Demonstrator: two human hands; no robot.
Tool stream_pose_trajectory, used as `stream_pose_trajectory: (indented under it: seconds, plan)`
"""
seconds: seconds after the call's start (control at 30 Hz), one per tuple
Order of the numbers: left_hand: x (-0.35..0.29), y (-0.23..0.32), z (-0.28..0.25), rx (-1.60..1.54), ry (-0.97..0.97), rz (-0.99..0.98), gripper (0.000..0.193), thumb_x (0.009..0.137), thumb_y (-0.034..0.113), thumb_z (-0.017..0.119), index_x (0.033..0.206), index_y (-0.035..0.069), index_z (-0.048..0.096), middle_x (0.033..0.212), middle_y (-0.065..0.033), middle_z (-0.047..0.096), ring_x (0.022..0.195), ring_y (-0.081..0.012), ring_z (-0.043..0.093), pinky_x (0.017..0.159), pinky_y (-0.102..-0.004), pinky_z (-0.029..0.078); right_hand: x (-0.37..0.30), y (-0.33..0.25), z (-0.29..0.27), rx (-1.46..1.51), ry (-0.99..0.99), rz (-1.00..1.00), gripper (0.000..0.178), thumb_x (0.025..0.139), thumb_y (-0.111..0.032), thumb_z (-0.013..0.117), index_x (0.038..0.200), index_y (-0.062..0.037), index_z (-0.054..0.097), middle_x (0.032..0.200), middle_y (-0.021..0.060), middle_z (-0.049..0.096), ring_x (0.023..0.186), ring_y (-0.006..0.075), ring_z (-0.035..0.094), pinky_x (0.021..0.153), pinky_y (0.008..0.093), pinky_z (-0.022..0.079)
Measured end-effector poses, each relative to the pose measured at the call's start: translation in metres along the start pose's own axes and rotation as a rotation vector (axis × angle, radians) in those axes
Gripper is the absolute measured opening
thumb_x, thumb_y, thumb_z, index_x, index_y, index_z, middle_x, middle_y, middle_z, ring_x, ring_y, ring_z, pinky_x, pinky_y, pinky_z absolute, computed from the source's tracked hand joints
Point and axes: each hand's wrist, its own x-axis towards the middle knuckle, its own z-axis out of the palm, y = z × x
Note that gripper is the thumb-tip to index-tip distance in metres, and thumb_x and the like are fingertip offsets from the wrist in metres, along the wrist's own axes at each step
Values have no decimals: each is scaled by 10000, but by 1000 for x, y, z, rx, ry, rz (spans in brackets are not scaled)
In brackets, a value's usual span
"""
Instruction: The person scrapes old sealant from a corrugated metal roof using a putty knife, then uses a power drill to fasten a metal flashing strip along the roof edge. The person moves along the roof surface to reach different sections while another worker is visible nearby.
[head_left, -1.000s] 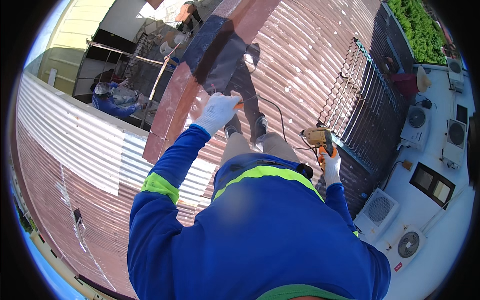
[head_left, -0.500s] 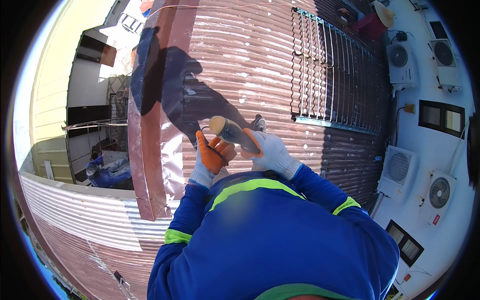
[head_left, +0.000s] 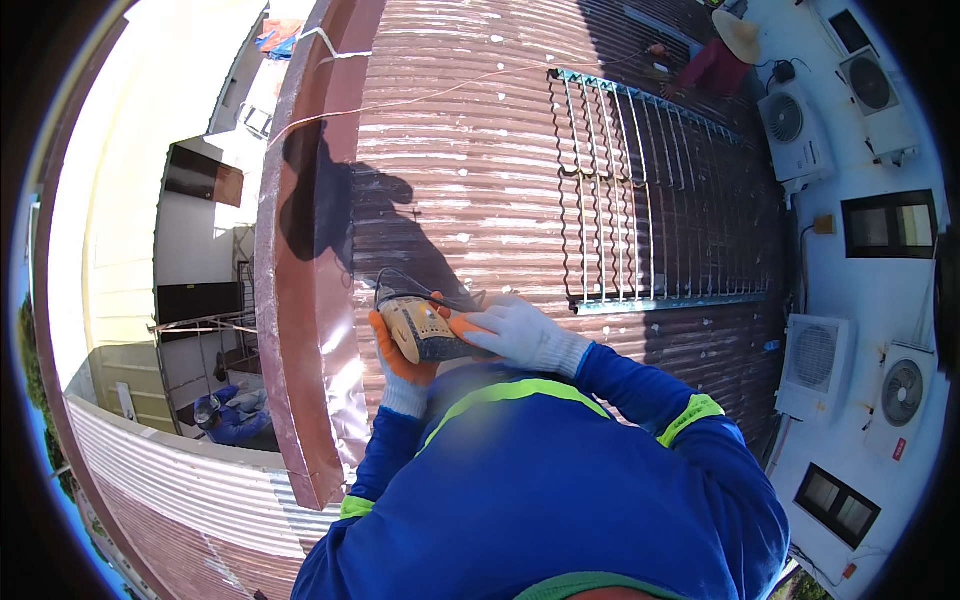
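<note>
Both my hands wear white knit gloves with orange coated palms. A hand-held tool with a tan, rounded end and a dark body (head_left: pixel 415 325) is held in front of my waist. My left hand (head_left: pixel 405 365) cups it from the left and below. From the right, my right hand (head_left: pixel 520 335) grips its dark end, with the fingers bent around it. A thin dark cord (head_left: pixel 385 280) loops up above the tool. The gloves partly cover the tool, and its exact kind is not clear.
Beneath me is a brown corrugated metal roof (head_left: pixel 470 200) with a metal ridge (head_left: pixel 300 350) on the left. A metal grille (head_left: pixel 620 190) lies on the right, near a wall with air-conditioner units (head_left: pixel 820 350). One person crouches at far right (head_left: pixel 710 65), another sits lower left (head_left: pixel 235 415).
The tool has turned so that its tan end now lies lower, against my left palm. My right hand has moved left and down slightly. The view has shifted.
</note>
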Motion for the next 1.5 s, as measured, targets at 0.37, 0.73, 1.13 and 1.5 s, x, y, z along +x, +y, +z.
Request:
stream_pose_trajectory:
  seconds: [0.37,0.73,1.13,1.5]
  plan:
    - [204,35,38,15,-315,47,916,955,786,491,1450,17,524,1421,-250,566,1121,-366,698,950,-498,615,23,167,-66,156,178,428,1007,689,-374,933,1551,-108,486,1572,160,490,1445,359,453,1180,458,364]
    - [426,51,180,379,229,202,751,988,775,448,1357,126,529,1312,-160,637,1221,-307,633,1058,-467,536,175,333,-170,107,124,522,800,823,-404,818,1495,-104,505,1236,135,658,1139,359,626,1012,477,488]
    - [539,148,229,1145,80,77,668,1088,582,424,1486,57,532,1197,-198,728,814,-209,769,574,-221,580,189,486,-289,1841,752,468,671,888,-267,831,1436,-13,540,1202,115,688,1033,214,661,839,339,576]
    - [687,299,101,996,903,79,705,1081,608,420,1501,44,463,1225,-240,695,774,-270,713,611,-339,569,230,765,-411,1482,1240,46,725,947,-341,787,1508,-23,456,1355,139,611,1174,258,641,1079,440,530]
